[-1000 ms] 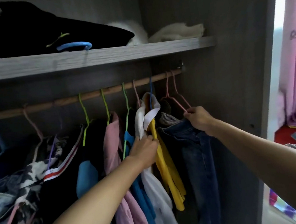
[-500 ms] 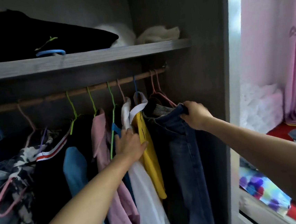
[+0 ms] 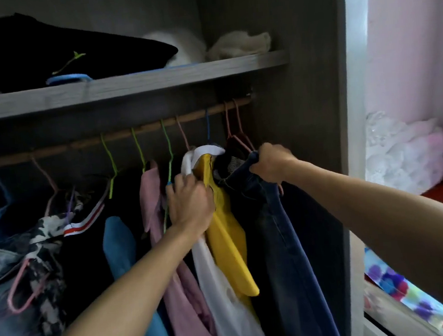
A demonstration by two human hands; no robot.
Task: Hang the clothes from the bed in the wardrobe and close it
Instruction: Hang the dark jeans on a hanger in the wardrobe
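An open wardrobe (image 3: 303,105) of grey, wood-grained board fills most of the frame, with a soft pink curtain (image 3: 413,41) at the upper right and a bed (image 3: 405,293) under a bright blotched sheet at the lower right. Two bare forearms reach in from the bottom edge. The left hand (image 3: 191,200), centre frame, has its fingers curled into a thin white garment (image 3: 222,303) just beside a smooth yellow garment (image 3: 227,237). The right hand (image 3: 271,163) is clenched on the waistband of dark blue jeans (image 3: 285,256). They are heavy denim with stitched seams and hang long and straight at the right end of the row, next to the wardrobe's side wall. Left of them hang a limp pink shirt (image 3: 186,320) and a blue top (image 3: 119,245). Thin wire hangers hook over a brown wooden rod (image 3: 143,130). Above it, a flat shelf (image 3: 126,87) carries a black bundle (image 3: 55,53) and a fluffy cream cloth (image 3: 238,45).
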